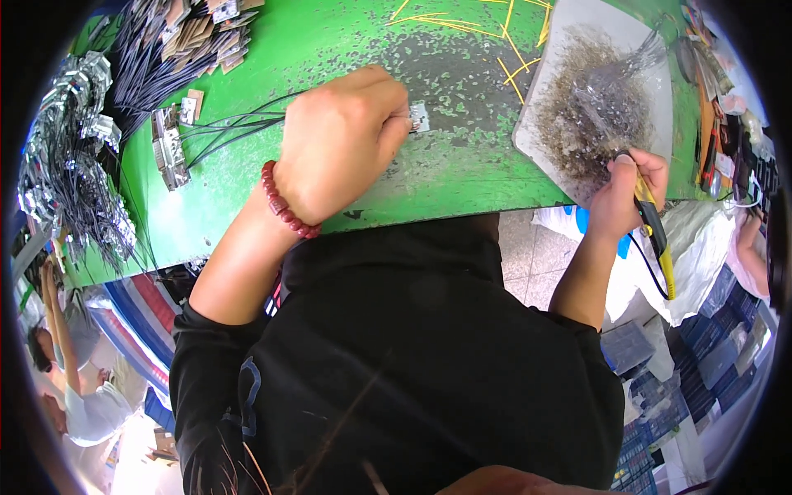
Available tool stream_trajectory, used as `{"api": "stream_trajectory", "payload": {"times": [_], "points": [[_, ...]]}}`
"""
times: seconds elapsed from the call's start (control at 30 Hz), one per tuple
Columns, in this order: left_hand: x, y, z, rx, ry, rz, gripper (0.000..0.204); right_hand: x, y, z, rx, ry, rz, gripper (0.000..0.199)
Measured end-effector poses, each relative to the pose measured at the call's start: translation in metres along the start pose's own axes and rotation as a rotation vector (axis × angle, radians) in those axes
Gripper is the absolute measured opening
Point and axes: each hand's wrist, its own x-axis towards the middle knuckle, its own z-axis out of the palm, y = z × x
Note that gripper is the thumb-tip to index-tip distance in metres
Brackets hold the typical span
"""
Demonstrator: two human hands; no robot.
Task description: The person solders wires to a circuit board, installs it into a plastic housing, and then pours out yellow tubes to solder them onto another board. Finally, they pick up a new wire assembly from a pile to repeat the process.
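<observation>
black shirt (396, 338), chipped green table (474, 181), yellow tool (652, 224), tiled floor (520, 247)

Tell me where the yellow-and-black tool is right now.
In the head view, the yellow-and-black tool is toward the right, held in the right hand, by the near end of the pale board.

The table (462, 191) is painted green, worn through to grey in patches. Past its near edge lies a pale tiled floor (520, 241). Below the near-left corner hangs fabric (136, 338) striped in 3 colours: red, white and blue. Bright light washes the floor area beyond that corner. White sheeting (701, 235) bunches off the near-right corner.
</observation>
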Motion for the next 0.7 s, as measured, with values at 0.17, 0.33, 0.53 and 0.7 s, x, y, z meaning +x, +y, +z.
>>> {"api": "stream_trajectory", "payload": {"times": [0.17, 0.33, 0.53, 0.7], "points": [[0.0, 0.0, 0.001, 0.015, -0.02, -0.007, 0.006, -0.003, -0.006, -0.002, 0.051, 0.017, -0.044, 0.009], [-0.002, -0.001, 0.003, 0.015, 0.015, 0.003, 0.006, -0.029, -0.024, 0.029, 0.224, -0.207, -0.054, 0.009], [-0.002, 0.0, 0.005, 0.051, 0.017, 0.004, 0.007, -0.062, -0.037, 0.064, 0.373, -0.435, 0.047, 0.024], [-0.002, 0.0, 0.005, 0.054, 0.024, 0.002, 0.007, -0.063, -0.036, 0.067, 0.312, -0.449, 0.046, 0.024]]}}
